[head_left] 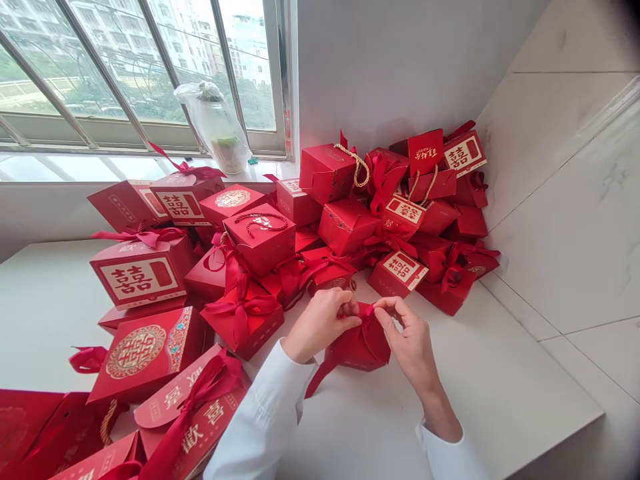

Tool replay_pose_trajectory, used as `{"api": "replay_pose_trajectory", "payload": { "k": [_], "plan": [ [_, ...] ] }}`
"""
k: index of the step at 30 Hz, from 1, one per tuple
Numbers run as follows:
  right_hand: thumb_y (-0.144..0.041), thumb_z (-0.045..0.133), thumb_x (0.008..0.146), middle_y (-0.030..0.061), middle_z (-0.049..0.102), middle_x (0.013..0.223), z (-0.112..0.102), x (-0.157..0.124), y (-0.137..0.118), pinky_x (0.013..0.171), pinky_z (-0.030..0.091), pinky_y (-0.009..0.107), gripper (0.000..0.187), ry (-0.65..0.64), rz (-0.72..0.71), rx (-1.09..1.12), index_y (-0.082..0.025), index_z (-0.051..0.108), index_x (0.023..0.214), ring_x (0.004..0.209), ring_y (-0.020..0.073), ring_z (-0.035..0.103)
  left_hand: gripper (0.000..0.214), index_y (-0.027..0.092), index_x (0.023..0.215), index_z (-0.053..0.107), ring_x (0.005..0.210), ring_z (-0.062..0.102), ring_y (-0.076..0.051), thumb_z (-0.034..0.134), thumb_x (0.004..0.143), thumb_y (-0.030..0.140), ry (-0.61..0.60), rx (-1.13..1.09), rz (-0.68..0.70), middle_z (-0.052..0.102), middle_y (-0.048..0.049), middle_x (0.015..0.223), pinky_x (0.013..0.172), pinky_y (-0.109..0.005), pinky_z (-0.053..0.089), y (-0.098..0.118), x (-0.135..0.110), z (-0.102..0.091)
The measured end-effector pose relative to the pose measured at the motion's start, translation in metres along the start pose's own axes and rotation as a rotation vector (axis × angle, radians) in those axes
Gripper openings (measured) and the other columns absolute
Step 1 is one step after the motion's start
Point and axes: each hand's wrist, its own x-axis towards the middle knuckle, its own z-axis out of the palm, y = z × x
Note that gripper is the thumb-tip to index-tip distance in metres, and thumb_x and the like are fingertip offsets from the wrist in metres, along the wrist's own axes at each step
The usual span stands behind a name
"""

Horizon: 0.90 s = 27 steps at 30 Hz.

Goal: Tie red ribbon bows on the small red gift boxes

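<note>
The fingers of the left hand (320, 325) and right hand (406, 335) grasp the red ribbon (367, 312) atop a red gift box (357, 350), near the front edge of the white counter (480, 393).

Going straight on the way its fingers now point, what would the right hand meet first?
The right hand would probably meet the red ribbon on the small gift box first; depth is unclear.

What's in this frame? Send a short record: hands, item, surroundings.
left hand: pinching red ribbon
right hand: pinching the same ribbon
item: small red gift box, ribbon tied at its top, one tail trailing
surface: white counter under the box
rest: heap of red gift boxes, many with double-happiness labels; window; clear plastic bag on the sill
</note>
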Motion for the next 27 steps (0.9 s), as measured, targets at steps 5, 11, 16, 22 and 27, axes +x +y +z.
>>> {"api": "replay_pose_trajectory", "payload": {
  "k": [5,11,16,22,27],
  "plan": [
    [-0.028,0.058,0.086,0.0014,0.062,0.086,-0.001,0.003,-0.002,0.073,0.045,0.027,0.009,-0.097,-0.092,-0.076,-0.022,0.064,0.086,0.077,0.0156,0.057,0.007,0.017,0.072,0.053,0.065,0.047,-0.009,0.055,0.076,0.012,0.036,-0.033,0.048,0.054,0.0039,0.070,0.058,-0.019,0.034,0.001,0.000,-0.001],
    [-0.031,0.056,0.087,-0.0012,0.060,0.076,0.004,0.005,-0.001,0.071,0.044,0.026,0.014,0.022,-0.010,0.019,-0.022,0.060,0.078,0.073,0.0148,0.056,0.017,0.017,0.073,0.051,0.064,0.047,-0.008,0.047,0.071,0.001,0.118,-0.040,0.058,0.054,0.0040,0.069,0.058,-0.018,0.034,0.003,0.001,0.007],
    [-0.032,0.054,0.088,0.0018,0.061,0.093,-0.005,0.012,0.007,0.080,0.044,0.029,0.013,-0.018,-0.052,-0.025,-0.024,0.064,0.091,0.089,0.0178,0.057,0.025,0.018,0.090,0.053,0.069,0.049,-0.009,0.043,0.075,0.001,0.181,-0.121,0.059,0.055,0.0022,0.079,0.059,-0.018,0.036,0.004,-0.001,0.002],
    [-0.023,0.054,0.088,0.0031,0.057,0.100,-0.015,0.016,0.009,0.087,0.041,0.034,0.014,-0.242,-0.193,-0.238,-0.027,0.066,0.094,0.097,0.0206,0.051,0.019,0.017,0.088,0.059,0.069,0.051,-0.011,0.047,0.077,0.006,0.114,-0.014,0.007,0.058,0.0002,0.080,0.060,-0.019,0.037,-0.002,-0.004,-0.004],
    [-0.022,0.055,0.088,0.0023,0.059,0.095,-0.016,0.015,0.008,0.082,0.041,0.031,0.008,-0.216,-0.222,-0.211,-0.024,0.062,0.085,0.092,0.0195,0.052,0.018,0.018,0.082,0.067,0.069,0.053,-0.011,0.052,0.078,0.008,-0.027,0.044,0.018,0.061,0.0004,0.076,0.062,-0.019,0.038,-0.004,-0.005,-0.005]
  ]
}}
